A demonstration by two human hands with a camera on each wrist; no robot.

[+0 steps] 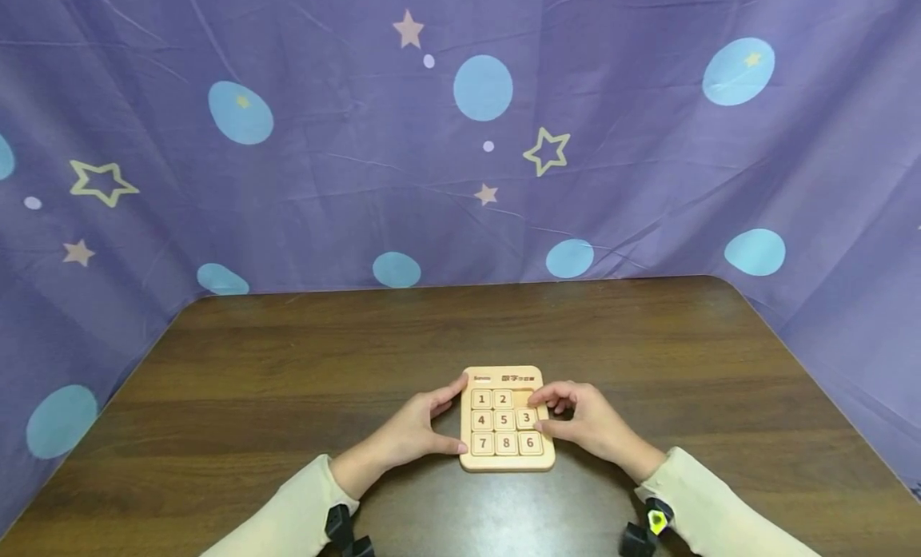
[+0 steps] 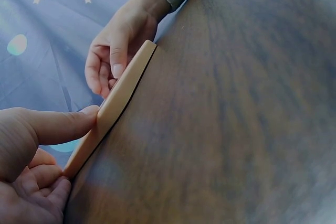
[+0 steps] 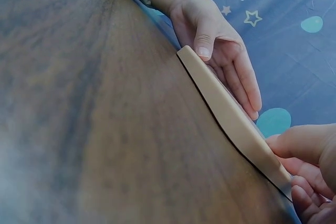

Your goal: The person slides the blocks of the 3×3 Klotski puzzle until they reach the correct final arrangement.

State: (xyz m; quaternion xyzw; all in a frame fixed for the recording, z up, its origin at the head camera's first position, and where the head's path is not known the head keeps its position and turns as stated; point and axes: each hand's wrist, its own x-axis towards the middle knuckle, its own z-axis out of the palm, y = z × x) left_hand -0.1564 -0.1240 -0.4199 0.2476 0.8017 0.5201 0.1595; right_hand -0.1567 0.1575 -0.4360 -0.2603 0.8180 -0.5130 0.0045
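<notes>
A light wooden number slide puzzle (image 1: 507, 463) lies flat on the brown table, with tiles 1 to 8 in its frame. Its top right slot shows bare wood; the 3 tile (image 1: 526, 417) sits just below that, a little higher than the 4 and 5 tiles. My left hand (image 1: 413, 429) holds the puzzle's left side, thumb near the lower corner and fingers near the upper one. On the other side, my right hand (image 1: 586, 417) has its thumb at the 3 tile's lower right corner and its index fingertip over the bare slot. The wrist views show the puzzle edge-on (image 2: 123, 85), hiding its tiles.
The dark wooden table (image 1: 288, 365) extends around the puzzle on all sides. Behind it hangs a purple curtain (image 1: 324, 141) with stars and blue dots. Black wrist devices (image 1: 341, 525) sit over the pale sleeves.
</notes>
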